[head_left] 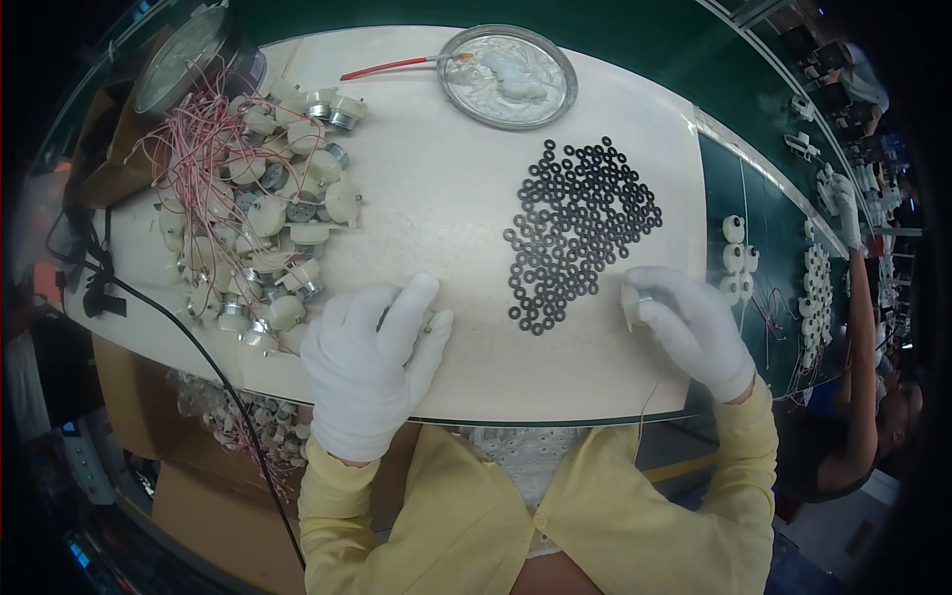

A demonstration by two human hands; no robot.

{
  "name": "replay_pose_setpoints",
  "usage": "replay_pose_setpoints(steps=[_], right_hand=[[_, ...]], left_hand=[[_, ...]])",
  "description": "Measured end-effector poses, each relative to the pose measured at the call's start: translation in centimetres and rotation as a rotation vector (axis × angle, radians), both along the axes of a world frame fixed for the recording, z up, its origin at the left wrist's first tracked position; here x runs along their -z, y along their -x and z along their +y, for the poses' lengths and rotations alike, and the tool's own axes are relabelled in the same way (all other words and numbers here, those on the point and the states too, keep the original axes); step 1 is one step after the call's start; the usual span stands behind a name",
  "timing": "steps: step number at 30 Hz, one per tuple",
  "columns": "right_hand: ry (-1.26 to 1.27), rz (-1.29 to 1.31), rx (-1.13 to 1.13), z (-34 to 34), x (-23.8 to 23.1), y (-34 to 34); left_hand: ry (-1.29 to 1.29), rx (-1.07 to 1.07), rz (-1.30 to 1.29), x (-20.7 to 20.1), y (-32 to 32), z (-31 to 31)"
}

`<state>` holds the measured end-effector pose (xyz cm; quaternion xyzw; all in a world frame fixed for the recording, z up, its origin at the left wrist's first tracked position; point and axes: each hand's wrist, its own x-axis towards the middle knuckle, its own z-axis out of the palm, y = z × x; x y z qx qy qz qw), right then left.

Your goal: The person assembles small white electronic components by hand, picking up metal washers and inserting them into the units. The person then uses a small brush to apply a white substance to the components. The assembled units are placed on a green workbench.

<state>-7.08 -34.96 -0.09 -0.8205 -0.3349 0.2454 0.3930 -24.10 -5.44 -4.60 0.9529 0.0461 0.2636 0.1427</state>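
Note:
My right hand (691, 327), in a white glove, pinches a small motor with a pale plastic housing (632, 305) at the right side of the table. A thin wire (649, 399) hangs near the table edge below it. Across from it, my gloved left hand (369, 362) is closed near the front edge, thumb toward the fingers. A small bit of something shows between them, mostly hidden. Between and beyond my hands lies a spread of black rings (575, 228). Left of them is a heap of pale geared motors (263, 213) with pink and red wires.
A round metal dish of white paste (508, 77) stands at the back, a red-handled brush (389, 67) on its rim. A clear-lidded tub (188, 61) sits back left. Below left is a cardboard box of motors (260, 428). Finished-looking pale parts (734, 260) line the right; another person's arm (861, 337) reaches there.

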Motion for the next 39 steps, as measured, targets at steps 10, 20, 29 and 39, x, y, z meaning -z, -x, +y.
replay_pose_setpoints(steps=[10,20,29,39], right_hand=[[0.253,-0.812,-0.298,3.6,-0.5,-0.3],[0.415,-0.737,-0.414,1.9,-2.9,0.8],[0.294,-0.557,-0.132,0.4,-1.5,1.6],[0.494,-0.786,0.234,-5.4,-0.4,3.4]], left_hand=[[0.022,0.012,0.001,0.0,0.1,0.2],[0.075,0.040,0.072,-0.7,0.4,0.2],[0.041,0.039,0.030,-0.5,-0.2,0.2],[0.044,0.044,0.126,-0.7,0.4,0.2]])
